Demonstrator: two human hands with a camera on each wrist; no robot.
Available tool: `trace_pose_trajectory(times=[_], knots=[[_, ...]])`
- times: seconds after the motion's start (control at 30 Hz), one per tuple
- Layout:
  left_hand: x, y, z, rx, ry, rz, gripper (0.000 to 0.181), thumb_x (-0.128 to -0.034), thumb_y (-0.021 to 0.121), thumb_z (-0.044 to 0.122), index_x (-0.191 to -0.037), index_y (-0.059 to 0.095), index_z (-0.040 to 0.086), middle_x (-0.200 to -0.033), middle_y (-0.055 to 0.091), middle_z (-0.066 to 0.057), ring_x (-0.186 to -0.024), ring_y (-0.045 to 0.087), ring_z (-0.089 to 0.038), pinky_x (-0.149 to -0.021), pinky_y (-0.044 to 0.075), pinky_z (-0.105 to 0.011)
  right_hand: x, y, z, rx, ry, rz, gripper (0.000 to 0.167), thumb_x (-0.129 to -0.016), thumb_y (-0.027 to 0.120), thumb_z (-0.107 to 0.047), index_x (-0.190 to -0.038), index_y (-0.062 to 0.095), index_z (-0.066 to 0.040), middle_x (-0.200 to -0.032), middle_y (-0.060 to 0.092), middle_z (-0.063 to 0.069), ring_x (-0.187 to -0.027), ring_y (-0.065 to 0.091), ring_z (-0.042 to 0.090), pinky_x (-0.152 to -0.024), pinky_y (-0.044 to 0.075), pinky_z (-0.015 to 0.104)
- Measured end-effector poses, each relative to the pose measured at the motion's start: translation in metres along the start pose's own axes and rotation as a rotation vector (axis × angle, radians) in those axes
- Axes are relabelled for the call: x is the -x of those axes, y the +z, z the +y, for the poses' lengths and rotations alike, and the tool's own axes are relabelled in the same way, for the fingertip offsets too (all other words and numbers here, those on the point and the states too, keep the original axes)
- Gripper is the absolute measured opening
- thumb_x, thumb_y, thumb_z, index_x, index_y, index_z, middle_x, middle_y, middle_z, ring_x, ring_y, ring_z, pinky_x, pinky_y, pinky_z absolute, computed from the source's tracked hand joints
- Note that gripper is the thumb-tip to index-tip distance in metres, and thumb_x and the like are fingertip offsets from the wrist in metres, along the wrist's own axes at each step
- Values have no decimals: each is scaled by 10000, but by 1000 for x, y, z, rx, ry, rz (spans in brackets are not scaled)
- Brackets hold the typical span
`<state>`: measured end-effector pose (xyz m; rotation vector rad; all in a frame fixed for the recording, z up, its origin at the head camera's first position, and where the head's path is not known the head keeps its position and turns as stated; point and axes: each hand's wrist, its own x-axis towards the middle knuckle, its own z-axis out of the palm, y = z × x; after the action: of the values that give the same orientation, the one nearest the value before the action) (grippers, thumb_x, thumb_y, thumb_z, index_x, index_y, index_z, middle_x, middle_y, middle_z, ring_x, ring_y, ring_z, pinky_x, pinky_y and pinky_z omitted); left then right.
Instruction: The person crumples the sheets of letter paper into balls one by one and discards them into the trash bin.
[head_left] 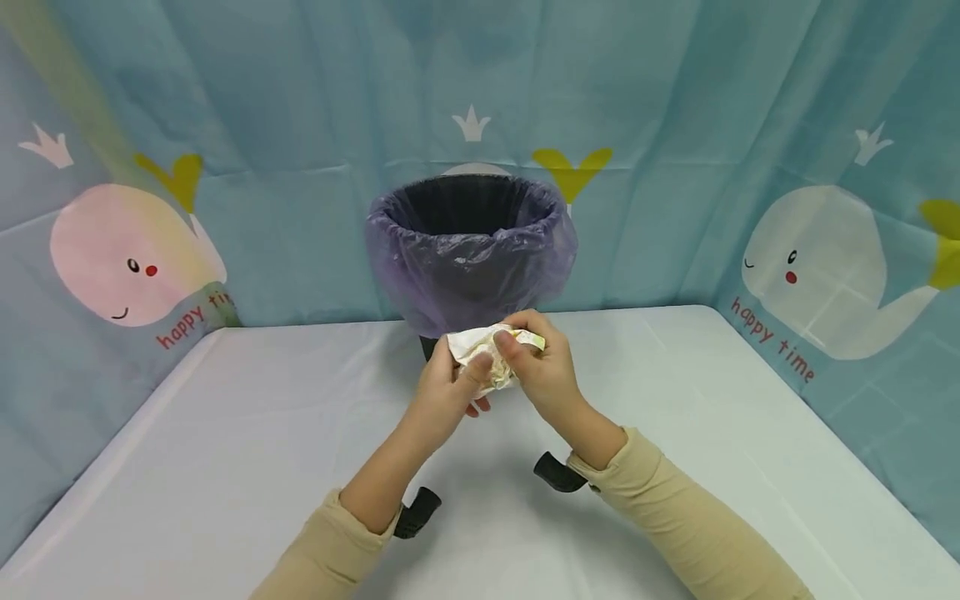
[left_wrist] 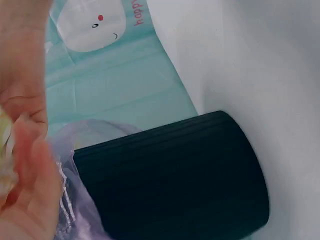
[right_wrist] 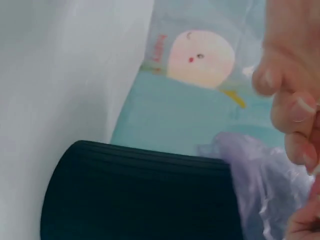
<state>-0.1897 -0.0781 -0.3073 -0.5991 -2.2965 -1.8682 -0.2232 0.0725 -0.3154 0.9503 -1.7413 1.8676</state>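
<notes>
Both hands meet in front of the bin in the head view, raised over the white table. Between them is a crumpled piece of paper (head_left: pixel 491 352), white and pale yellow with a little printed colour at its right corner. The left hand (head_left: pixel 447 379) grips its left side, thumb on top. My right hand (head_left: pixel 542 362) pinches the right side between thumb and fingers. In the left wrist view only a bit of the paper (left_wrist: pixel 6 155) shows past the left hand's fingers. The right wrist view shows curled right fingers (right_wrist: pixel 295 112); the paper cannot be made out there.
A black bin (left_wrist: pixel 180 180) stands upright at the table's back edge. Its purple plastic liner (head_left: pixel 480 275) is folded over the rim. Blue curtains (head_left: pixel 300 125) with printed whales enclose the white table (head_left: pixel 247 442). Black camera mounts (head_left: pixel 558 472) stick out below the sleeves.
</notes>
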Motion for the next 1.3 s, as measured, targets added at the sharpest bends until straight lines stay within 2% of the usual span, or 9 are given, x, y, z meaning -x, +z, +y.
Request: trace_pose_trajectory(times=[0.13, 0.3, 0.47, 0.63, 0.73, 0.83, 1.03, 1.13, 1.3], knots=[[-1, 1, -1, 28, 103, 187, 512, -1002, 444, 483, -1012, 504, -25, -656, 557, -81, -431, 527, -172, -414, 475, -291, 3, 4, -10, 51, 112, -167, 905, -796, 550, -752, -1142, 429, 74, -921, 528, 83, -729, 525, 109, -609, 467, 214], [-5, 5, -4, -83, 293, 352, 405, -989, 449, 306, -756, 533, -13, -539, 483, -26, -410, 425, -92, -359, 361, -228, 4, 1, -19, 112, 177, -260, 1044, -674, 625, -804, -1221, 347, 41, -1036, 500, 160, -792, 540, 198, -651, 496, 236], [-9, 13, -11, -295, 574, 525, 554, -1031, 380, 403, -647, 510, 25, -503, 444, -18, -448, 366, -88, -359, 300, -217, 4, 2, -21, 71, 129, -179, 965, -673, 721, -732, -1111, 414, 72, -951, 525, 102, -752, 545, 140, -602, 492, 211], [-15, 24, -18, -287, 724, 628, 596, -1056, 354, 400, -630, 500, 10, -477, 404, -39, -411, 338, -130, -337, 283, -247, 6, 12, -14, 28, -49, 1, 719, -802, 709, -589, -926, 473, 78, -816, 546, 38, -670, 537, 83, -518, 468, 189], [-19, 28, -22, -279, 666, 662, 624, -1055, 347, 423, -605, 482, 12, -470, 407, -49, -416, 338, -135, -339, 285, -268, 6, 17, -6, 30, -118, 94, 497, -868, 701, -383, -842, 484, 63, -770, 548, 3, -626, 529, 67, -488, 449, 180], [-20, 28, -19, -313, 506, 595, 670, -1044, 292, 500, -620, 482, 18, -488, 414, -36, -445, 365, -137, -367, 307, -284, 5, 16, -1, 48, -83, 144, 291, -858, 658, -166, -806, 485, 63, -755, 548, -23, -613, 524, 57, -488, 442, 176], [-12, 15, 3, -397, 110, 92, 928, -822, 183, 840, -1000, 544, 4, -614, 528, -39, -509, 511, -167, -465, 427, -302, -2, -5, -8, 22, 215, 134, 329, -880, 625, -303, -824, 500, -4, -662, 518, -11, -504, 444, 65, -404, 349, 188], [-7, 9, 8, -481, 75, -35, 1085, -710, 195, 914, -1181, 488, -19, -694, 560, -44, -569, 516, -179, -504, 431, -318, -6, -15, -15, 15, 338, 25, 642, -849, 576, -671, -884, 500, -35, -630, 474, 5, -477, 369, 93, -410, 295, 202], [-2, 4, 4, -316, 106, 6, 1010, -751, 284, 904, -1071, 578, -8, -653, 570, -38, -540, 549, -189, -485, 440, -312, -3, -19, -24, 97, 292, -258, 1011, -701, 454, -873, -1102, 452, 55, -799, 511, 45, -624, 436, 133, -528, 387, 229]])
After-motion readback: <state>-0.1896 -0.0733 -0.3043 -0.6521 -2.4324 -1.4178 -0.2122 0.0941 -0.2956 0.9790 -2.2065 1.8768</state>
